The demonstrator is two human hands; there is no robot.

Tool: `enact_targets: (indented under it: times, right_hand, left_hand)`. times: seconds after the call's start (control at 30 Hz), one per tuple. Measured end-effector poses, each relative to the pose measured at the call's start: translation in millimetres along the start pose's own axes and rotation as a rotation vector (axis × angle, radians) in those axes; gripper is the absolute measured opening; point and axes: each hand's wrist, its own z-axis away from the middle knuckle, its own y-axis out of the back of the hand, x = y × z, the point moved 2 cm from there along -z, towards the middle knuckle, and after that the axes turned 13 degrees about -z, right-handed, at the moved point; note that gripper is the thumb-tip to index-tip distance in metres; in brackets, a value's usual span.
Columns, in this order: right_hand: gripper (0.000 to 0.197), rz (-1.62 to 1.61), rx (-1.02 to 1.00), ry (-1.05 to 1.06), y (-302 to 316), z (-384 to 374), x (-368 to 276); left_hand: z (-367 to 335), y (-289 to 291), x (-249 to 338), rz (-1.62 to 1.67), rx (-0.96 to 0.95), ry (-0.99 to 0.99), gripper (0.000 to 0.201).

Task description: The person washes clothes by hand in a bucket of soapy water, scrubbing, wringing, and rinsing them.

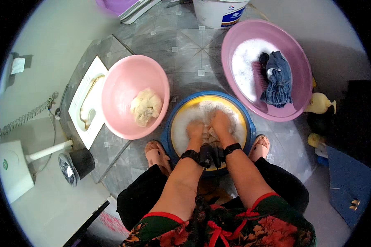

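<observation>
Your hands (208,128) sit in foamy water in a glossy plastic basin (243,108); wet cloth (146,106) left, denim (278,79) right.

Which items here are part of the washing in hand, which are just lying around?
In use: left hand and right hand, both in the suds of the blue-and-yellow round basin, on a pale cloth.
Lying about: cream wrung cloth bundle, denim garment, white plastic bucket, yellow bottle.

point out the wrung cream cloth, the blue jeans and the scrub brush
cream cloth (146,106): head view, middle of the twisted bundle in the light pink basin
blue jeans (278,80): head view, centre of the folded denim
scrub brush (260,78): head view, pink bristle back beside the jeans
</observation>
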Motion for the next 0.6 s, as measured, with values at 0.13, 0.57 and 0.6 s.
enact_targets:
  times: [0.13,0.57,0.6]
  right_hand:
    - [0.02,0.006,0.184,0.172,0,6,20]
    - [0.025,-0.187,0.158,0.296,14,39,-24]
    - [0.027,-0.127,0.107,0.179,12,32,-16]
  left_hand:
    - [18,18,34,1.266,-0.337,0.362,0.039]
    - [57,61,65,1.54,-0.394,0.288,0.038]
    - [60,53,64,1.504,-0.399,0.304,0.036]
